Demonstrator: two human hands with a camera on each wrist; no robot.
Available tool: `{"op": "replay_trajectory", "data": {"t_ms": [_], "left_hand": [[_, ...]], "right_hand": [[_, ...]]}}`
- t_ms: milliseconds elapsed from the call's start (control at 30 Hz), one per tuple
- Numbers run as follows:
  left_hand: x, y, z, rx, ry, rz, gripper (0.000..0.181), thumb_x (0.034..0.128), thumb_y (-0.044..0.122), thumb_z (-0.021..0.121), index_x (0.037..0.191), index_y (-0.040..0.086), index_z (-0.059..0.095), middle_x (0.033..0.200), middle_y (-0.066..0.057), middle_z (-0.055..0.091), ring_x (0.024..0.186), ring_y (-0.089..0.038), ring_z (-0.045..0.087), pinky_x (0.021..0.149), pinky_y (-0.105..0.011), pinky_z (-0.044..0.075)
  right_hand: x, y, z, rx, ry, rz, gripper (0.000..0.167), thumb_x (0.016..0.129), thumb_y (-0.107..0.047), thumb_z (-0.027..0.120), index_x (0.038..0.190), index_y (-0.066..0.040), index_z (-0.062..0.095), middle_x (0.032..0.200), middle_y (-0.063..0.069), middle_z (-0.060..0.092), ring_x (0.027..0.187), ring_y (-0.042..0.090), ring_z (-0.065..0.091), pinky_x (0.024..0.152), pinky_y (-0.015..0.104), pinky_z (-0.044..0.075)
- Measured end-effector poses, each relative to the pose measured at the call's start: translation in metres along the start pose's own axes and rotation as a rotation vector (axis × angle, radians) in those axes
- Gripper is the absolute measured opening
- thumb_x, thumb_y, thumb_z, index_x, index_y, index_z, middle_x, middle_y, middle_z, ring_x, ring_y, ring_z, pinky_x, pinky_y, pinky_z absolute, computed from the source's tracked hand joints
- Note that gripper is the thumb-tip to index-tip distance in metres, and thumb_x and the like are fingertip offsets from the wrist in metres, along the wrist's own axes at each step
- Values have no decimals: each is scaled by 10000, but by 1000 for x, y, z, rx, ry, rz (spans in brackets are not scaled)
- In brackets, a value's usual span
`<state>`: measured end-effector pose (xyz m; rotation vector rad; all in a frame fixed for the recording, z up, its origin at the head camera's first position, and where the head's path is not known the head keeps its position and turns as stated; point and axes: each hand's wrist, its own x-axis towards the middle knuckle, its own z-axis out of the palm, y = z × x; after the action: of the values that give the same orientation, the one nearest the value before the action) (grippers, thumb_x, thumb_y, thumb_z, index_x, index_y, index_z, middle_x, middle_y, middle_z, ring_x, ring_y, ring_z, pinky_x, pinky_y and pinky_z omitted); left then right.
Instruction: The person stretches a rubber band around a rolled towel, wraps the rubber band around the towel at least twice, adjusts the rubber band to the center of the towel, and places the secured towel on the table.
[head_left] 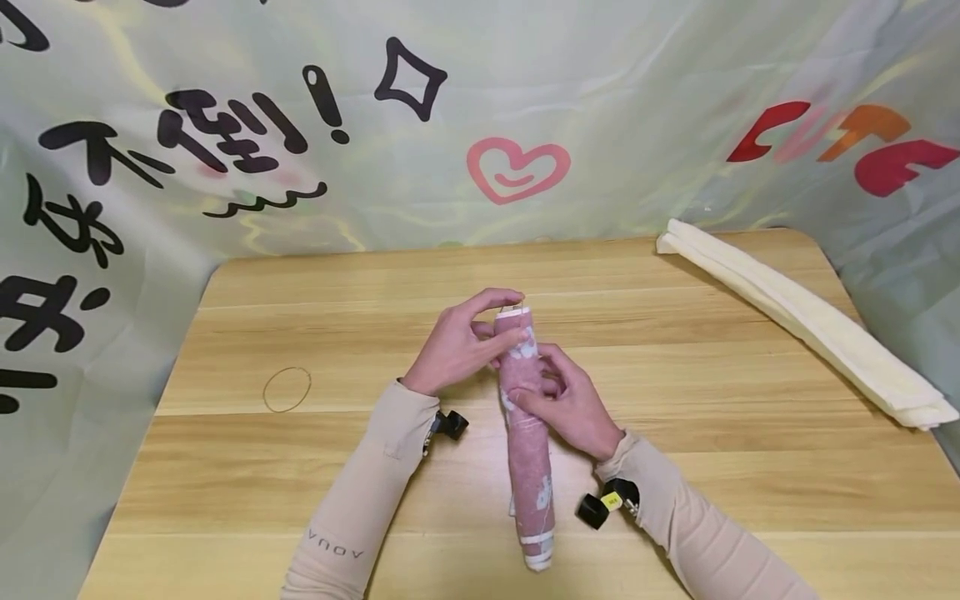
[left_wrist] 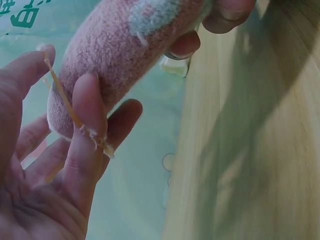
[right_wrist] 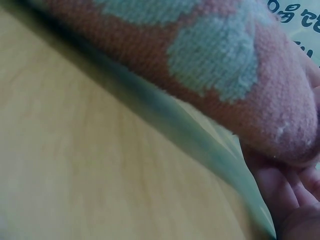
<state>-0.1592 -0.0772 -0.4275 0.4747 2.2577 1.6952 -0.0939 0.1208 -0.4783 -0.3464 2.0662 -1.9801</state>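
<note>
A rolled pink towel (head_left: 531, 462) with pale patches lies lengthwise in front of me, its far end raised in my hands. My left hand (head_left: 461, 346) is at that far end, thumb across the front and other fingers behind. A thin rubber band (left_wrist: 68, 100) stretches between its index fingertip and thumb, seen in the left wrist view beside the roll's end. Lower down, my right hand (head_left: 573, 404) grips the roll from the right, thumb on top; its fingers are partly hidden behind the towel. The right wrist view shows the pink towel (right_wrist: 215, 57) up close.
Another rubber band (head_left: 287, 389) lies on the wooden table (head_left: 225, 467) at the left. A long folded cream towel (head_left: 802, 321) lies slanting along the right side. A printed cloth backdrop (head_left: 600, 100) hangs around the table's back and sides.
</note>
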Motion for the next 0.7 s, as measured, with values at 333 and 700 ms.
{"op": "replay_trajectory", "data": {"t_ms": [333,700], "left_hand": [[1,0,3,48,14,40,388,946,248,772,1318,261,660,1371,14,657,973,-238,764,638,-334,654],[3,0,7,268,54,117,319,957,267,739,1244,145,670,1205,-39,688,956,-177,655,776,-274,577]], "right_hand": [[0,2,1,-37,8,-11,580,911,-25,745,1436,-81,505,1274,267,672,977,75,751,807,311,652],[0,3,2,-65,16,-23,518,898,-41,769,1365,-68,548,1204,244,689,958,74,753,797,307,649]]}}
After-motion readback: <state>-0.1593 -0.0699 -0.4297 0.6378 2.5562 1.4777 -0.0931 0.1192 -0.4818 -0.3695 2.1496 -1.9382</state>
